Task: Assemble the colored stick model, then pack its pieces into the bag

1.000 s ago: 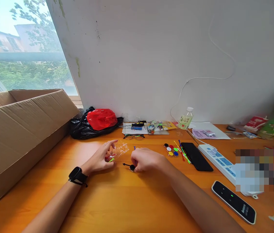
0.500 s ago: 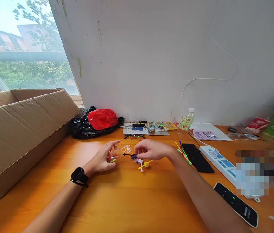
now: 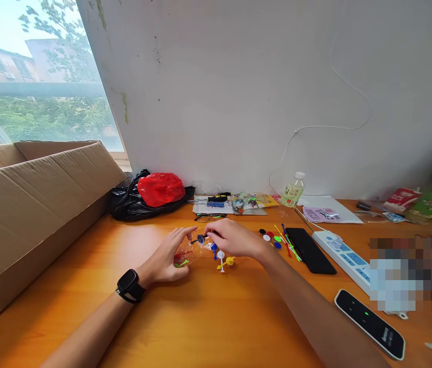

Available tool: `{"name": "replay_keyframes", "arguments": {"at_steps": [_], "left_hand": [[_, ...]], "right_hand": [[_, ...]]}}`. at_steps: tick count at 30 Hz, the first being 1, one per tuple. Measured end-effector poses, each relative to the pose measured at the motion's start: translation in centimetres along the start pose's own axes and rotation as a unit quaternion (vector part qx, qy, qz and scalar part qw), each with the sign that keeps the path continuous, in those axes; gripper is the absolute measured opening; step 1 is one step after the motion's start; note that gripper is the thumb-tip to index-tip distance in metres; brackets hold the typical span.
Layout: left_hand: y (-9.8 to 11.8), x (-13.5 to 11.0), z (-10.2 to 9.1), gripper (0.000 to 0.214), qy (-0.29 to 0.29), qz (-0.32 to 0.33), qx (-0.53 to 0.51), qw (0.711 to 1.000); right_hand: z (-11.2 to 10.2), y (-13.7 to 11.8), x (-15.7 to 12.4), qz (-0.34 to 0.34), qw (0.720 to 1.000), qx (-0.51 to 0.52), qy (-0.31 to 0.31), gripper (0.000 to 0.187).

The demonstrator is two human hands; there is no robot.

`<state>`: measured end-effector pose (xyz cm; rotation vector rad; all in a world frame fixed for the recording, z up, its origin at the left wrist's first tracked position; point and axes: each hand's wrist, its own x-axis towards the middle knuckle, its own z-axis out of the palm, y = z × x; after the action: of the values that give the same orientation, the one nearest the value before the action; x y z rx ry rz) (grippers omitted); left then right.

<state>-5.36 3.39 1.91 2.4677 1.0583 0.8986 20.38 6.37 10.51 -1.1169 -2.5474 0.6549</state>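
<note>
My left hand [image 3: 167,258], with a black watch on its wrist, holds a small clear plastic bag [image 3: 185,250] on the orange table [image 3: 216,317]; red and green bits show inside the bag. My right hand [image 3: 235,239] pinches a small piece made of a blue disc and a black stick [image 3: 199,238] right at the bag's mouth. Just below my right hand lie three loose pieces on the table, blue [image 3: 214,249], white [image 3: 221,258] and yellow [image 3: 229,262].
Coloured discs and sticks [image 3: 277,238] lie right of my hand, beside a black phone [image 3: 310,249], a white power strip [image 3: 344,255] and another phone [image 3: 369,323]. A big cardboard box [image 3: 36,204] fills the left. Black and red bags [image 3: 150,197], glasses [image 3: 210,217] and a bottle [image 3: 292,190] line the wall.
My right hand lifted the disc-and-stick piece off the table and carried it left and away to the bag's mouth. The white and yellow pieces it covered now show.
</note>
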Motion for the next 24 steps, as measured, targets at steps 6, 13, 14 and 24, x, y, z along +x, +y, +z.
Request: {"name": "replay_keyframes", "arguments": {"at_steps": [6, 13, 14, 24], "left_hand": [[0.4, 0.2, 0.1, 0.094, -0.018, 0.004, -0.016, 1.000], [0.6, 0.2, 0.1, 0.093, -0.020, -0.004, -0.020, 1.000], [0.7, 0.2, 0.1, 0.092, -0.020, -0.003, -0.021, 1.000], [1.8, 0.4, 0.0, 0.078, -0.018, -0.003, -0.044, 0.999]], "right_hand": [[0.4, -2.0, -0.4, -0.046, 0.993, -0.092, 0.049, 0.019], [0.5, -2.3, -0.2, -0.057, 0.982, -0.171, 0.063, 0.016], [0.6, -2.3, -0.1, -0.058, 0.981, -0.174, 0.064, 0.015], [1.3, -2.1, 0.3, -0.081, 0.969, -0.221, 0.070, 0.017]]}}
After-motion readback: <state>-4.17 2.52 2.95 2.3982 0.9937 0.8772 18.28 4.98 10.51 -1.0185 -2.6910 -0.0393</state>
